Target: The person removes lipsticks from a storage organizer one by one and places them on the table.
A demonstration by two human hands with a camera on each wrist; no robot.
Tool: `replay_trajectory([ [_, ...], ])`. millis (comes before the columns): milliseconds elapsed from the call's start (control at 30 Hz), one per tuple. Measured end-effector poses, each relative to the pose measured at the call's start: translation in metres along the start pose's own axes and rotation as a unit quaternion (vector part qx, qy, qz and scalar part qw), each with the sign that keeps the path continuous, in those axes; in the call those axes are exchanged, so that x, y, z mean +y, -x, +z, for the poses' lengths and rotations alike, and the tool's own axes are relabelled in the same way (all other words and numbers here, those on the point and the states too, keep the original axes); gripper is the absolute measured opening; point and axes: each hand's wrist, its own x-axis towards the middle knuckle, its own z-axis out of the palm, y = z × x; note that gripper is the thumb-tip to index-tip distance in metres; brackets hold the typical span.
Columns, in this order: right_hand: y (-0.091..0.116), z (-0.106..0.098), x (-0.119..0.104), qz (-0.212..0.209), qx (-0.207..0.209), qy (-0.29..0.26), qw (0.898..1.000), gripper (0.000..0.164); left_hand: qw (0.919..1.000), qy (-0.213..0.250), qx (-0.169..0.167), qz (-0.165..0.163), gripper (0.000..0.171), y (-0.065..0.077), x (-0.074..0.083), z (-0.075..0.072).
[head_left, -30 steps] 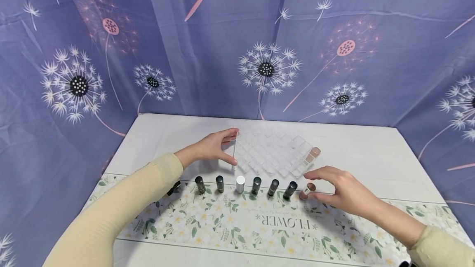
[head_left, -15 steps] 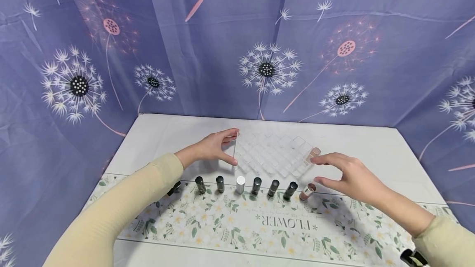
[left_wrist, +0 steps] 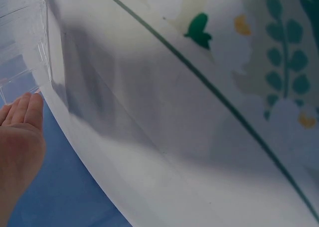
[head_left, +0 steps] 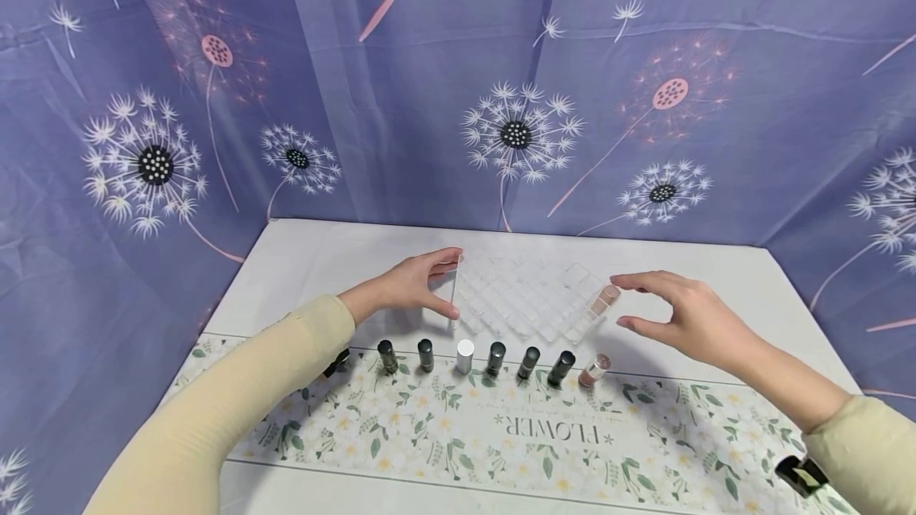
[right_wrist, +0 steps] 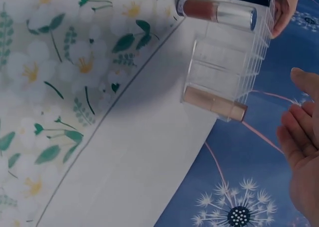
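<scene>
In the head view a clear, many-compartment lipstick organizer [head_left: 525, 296] lies on the white table. My left hand [head_left: 415, 283] spans its left end, fingers extended, thumb toward the front corner and fingertips at the back one. A rose-gold lipstick tube [head_left: 605, 300] sits in a compartment at the right end, and shows in the right wrist view as a pinkish tube [right_wrist: 214, 103]. Just right of it my right hand [head_left: 687, 316] holds nothing, thumb and fingers spread apart. A tube with a brownish-pink body [head_left: 595, 370] stands in front of the organizer's right side.
Several black tubes [head_left: 529, 362] and one silver tube [head_left: 465, 356] stand in a row along the floral runner [head_left: 429, 435]. A purple dandelion-print cloth [head_left: 401, 125] hangs behind and beside the table. Black items [head_left: 800, 475] show under the right sleeve.
My right hand has moved from beside the brownish-pink tube up and right to the organizer's right end, with nothing in it. The left hand and the tubes look unmoved.
</scene>
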Motion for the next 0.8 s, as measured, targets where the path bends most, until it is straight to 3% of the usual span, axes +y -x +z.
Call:
replay_trajectory([
  [400,-0.013,-0.006,0.011,0.002,0.009,0.014,1.000,0.073,1.0000,-0.001,-0.004,0.001,0.117,0.001,0.001,-0.002],
  [800,-0.022,-0.007,0.019,0.010,-0.015,0.026,0.999,0.075,1.0000,0.000,-0.006,-0.002,0.117,-0.002,-0.002,-0.001],
])
